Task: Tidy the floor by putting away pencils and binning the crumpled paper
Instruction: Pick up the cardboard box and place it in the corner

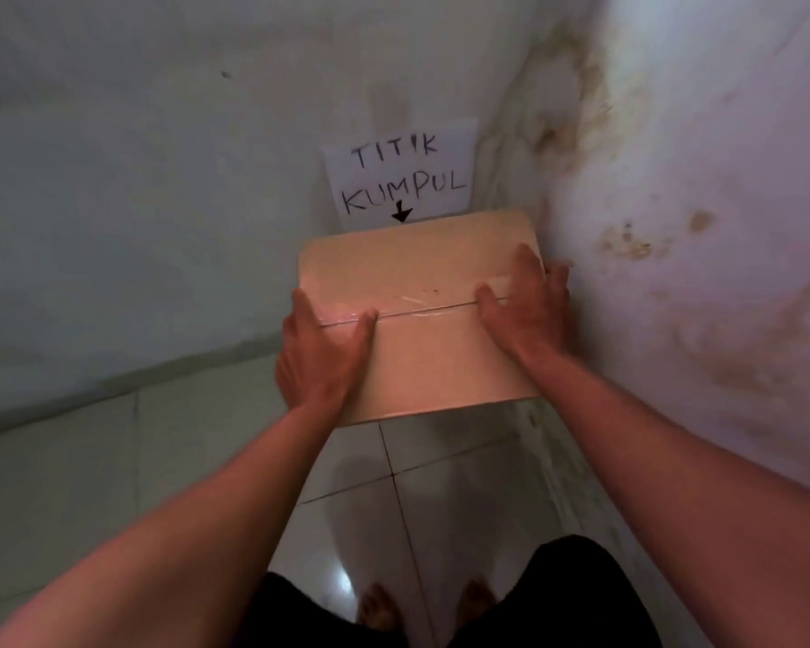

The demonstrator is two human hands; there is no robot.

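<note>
- A cardboard box (417,315) stands in the far right corner of the room, pushed up to both walls, under a handwritten paper sign (401,173) that reads "TITIK KUMPUL" with an arrow pointing down at it.
- The box flaps are closed and meet at a seam across the top, with some clear tape along it.
- The left hand (321,353) lies flat on the near left part of the lid, fingers (300,304) spread and wrapping the left edge, thumb on the seam. It presses or steadies rather than grips anything.
- The right hand (527,304) lies on the right part of the lid, fingers (557,278) curled over the right edge beside the wall, thumb near the seam. It holds nothing loose either.
- No pencils and no crumpled paper show anywhere: the tiled floor (440,498) in view is bare, apart from the person's bare feet (424,605) at the near edge.
- My reading is that the task is either near its end, with the box being closed over collected things, or the box is about to be opened or moved. The closed lid hides its contents, so I cannot tell which.
- What remains cannot be judged for the rest of the floor, which lies outside the view.
- Obstacles: the stained right wall (674,226) sits tight against the box, leaving little room for the right hand; the seam tape may resist opening.
</note>
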